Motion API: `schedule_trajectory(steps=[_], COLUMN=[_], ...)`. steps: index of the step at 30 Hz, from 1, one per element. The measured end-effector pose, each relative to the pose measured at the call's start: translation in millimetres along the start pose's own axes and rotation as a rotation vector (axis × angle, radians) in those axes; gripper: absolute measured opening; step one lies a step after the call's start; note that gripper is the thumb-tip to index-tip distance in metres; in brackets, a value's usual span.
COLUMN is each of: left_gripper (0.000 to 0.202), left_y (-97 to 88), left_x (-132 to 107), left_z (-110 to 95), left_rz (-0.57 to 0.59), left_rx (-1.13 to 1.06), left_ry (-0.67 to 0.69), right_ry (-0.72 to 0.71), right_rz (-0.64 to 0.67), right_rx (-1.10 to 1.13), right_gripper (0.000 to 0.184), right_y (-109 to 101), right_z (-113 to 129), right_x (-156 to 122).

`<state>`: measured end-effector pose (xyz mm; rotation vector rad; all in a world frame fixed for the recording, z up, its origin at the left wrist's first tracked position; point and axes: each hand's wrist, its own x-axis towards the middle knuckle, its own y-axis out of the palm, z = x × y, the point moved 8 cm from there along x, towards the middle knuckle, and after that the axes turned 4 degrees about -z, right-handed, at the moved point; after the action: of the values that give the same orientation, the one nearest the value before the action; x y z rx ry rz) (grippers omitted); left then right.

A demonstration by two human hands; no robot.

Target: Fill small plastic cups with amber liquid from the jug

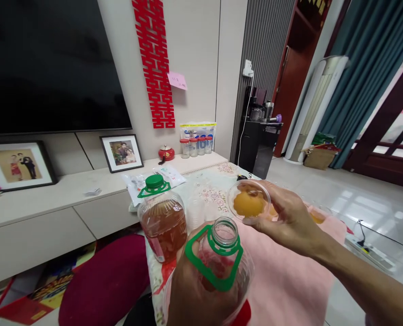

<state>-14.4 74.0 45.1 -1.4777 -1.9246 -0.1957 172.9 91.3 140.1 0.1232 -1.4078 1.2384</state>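
At the bottom centre of the frame, the left hand is clamping around the uncapped jug, whose mouth is pointing upward. Right of centre, the right hand is gripping a clear cup with orange contents; cup and jug are sitting near each other, not touching. The step in hand seems to be the handling of both together, while no liquid is flowing. The next move is probably calling for a level cup and a steady jug. Left of centre, a capped jug is standing on the bench beside stacked clear cups. Farther, red-lidded jars are lining the white cabinet.
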Motion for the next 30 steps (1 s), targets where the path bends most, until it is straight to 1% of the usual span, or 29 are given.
schedule_trajectory(steps=[2,5,8,10,13,16,20,23,28,30], left_gripper=[0.038,0.040,0.037,0.032,0.017,0.016,0.009,0.014,0.035,0.039], left_y=[2.4,3.4,1.7,2.5,6.2,4.7,1.0,0.8,0.4,2.2], left_x=[0,0,0,1,3,7,10,8,0,-3], left_z=[-1,0,-3,-6,-10,-14,-22,-18,-3,3], left_rz=[0.019,0.035,0.026,0.036,0.073,0.051,0.023,0.023,-0.015,-0.008], left_rx=[-0.051,-0.092,-0.110,-0.150,-0.211,-0.202,-0.156,-0.098,-0.018,-0.028], left_ry=[-0.027,-0.045,-0.011,0.011,-0.003,-0.030,0.005,0.016,0.056,0.037], right_ry=[-0.023,-0.066,-0.119,-0.158,-0.206,-0.244,-0.263,-0.263,-0.279,-0.300], right_rz=[0.007,0.014,0.018,0.018,0.022,0.025,0.043,0.047,0.059,0.056], right_rx=[0.011,0.023,0.029,0.027,0.012,0.001,-0.034,-0.053,-0.049,-0.061], right_gripper=[0.045,0.045,0.046,0.047,0.048,0.047,0.051,0.054,0.051,0.050], right_y=[0,-1,-1,-1,-1,-1,0,0,0,-1], right_z=[3,8,11,14,18,24,28,29,30,32], right_x=[4,8,10,12,14,16,18,18,19,20])
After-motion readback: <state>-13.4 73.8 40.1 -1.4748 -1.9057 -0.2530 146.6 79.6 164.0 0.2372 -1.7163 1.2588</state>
